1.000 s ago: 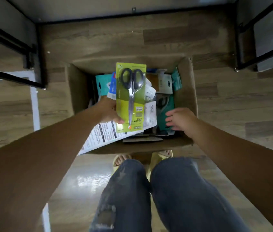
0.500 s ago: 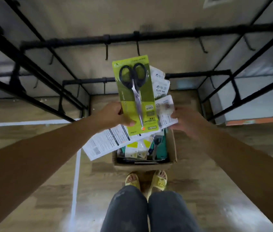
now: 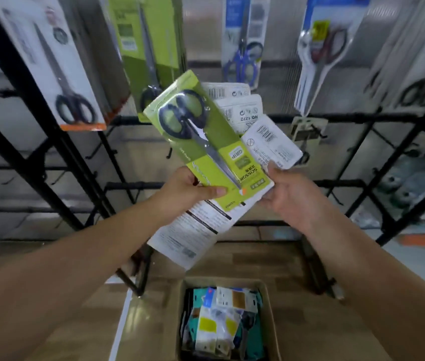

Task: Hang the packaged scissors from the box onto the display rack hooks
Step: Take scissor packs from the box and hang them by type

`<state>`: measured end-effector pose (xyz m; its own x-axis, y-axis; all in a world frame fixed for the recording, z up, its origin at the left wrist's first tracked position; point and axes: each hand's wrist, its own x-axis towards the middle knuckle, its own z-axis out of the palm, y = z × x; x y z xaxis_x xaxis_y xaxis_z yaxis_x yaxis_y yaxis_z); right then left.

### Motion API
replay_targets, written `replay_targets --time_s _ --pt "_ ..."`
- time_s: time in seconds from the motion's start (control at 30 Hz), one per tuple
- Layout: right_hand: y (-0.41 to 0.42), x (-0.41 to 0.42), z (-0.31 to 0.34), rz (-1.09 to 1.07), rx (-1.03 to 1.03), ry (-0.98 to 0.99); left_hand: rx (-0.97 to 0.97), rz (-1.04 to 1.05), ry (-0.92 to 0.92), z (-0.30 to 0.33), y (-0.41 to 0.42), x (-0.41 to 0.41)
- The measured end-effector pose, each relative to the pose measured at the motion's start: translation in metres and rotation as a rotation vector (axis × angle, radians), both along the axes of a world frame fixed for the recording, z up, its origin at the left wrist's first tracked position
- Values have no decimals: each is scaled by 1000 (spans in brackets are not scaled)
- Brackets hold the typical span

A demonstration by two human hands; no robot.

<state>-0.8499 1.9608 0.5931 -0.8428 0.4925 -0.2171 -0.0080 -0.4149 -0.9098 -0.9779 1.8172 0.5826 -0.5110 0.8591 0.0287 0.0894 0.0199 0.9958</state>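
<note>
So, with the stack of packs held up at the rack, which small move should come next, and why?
Probably the right hand should pull the green scissors pack off the stack in the left hand. It lies on top, in front of the white packs, and a matching green pack already hangs just above.

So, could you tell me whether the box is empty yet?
Not empty: the box on the floor holds many packets.
</note>
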Motion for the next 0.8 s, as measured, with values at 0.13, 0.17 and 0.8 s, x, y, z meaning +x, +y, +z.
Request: replay_targets --time_s 0.13,0.17,0.8 --pt "3 -16 40 -45 89 28 30 -30 21 29 2 -4" --pt "3 -18 50 -48 128 27 23 -29 30 36 3 -6" --pt "15 -40 66 -397 582 178 242 -52 -117 65 30 -2"
